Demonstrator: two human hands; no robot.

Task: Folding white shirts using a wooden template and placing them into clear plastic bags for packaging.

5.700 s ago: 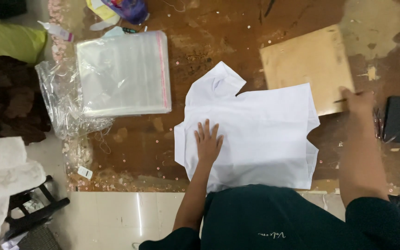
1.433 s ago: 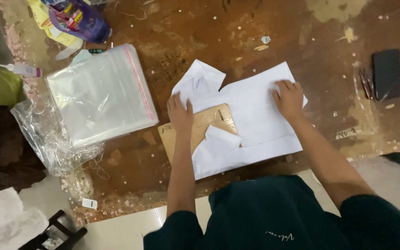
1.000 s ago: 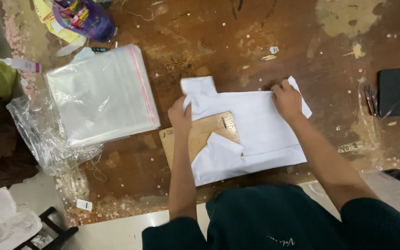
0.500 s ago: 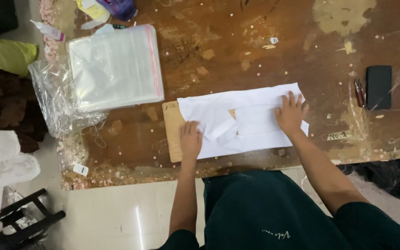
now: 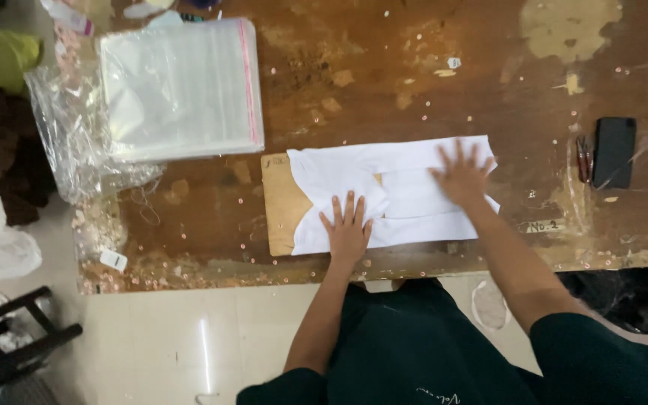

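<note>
A white garment (image 5: 406, 191) lies folded into a long strip across a brown cardboard sheet (image 5: 283, 214) on the worn wooden table (image 5: 414, 82). My left hand (image 5: 348, 229) rests flat on the garment's near left part, fingers spread. Farther right, my right hand (image 5: 460, 174) presses flat on the cloth, fingers also spread. Neither hand grips anything. The cardboard shows only at the left end, the rest lies under the cloth.
A stack of clear plastic bags (image 5: 181, 86) with a red strip lies at the back left, on crumpled plastic wrap (image 5: 69, 142). A black phone (image 5: 613, 151) and pens (image 5: 583, 157) lie at the right. Dark chair legs (image 5: 9, 352) stand on the floor at lower left.
The garment's sides were folded inward over the cardboard into a narrow strip. Both hands have moved from holding the folds to lying flat on the cloth.
</note>
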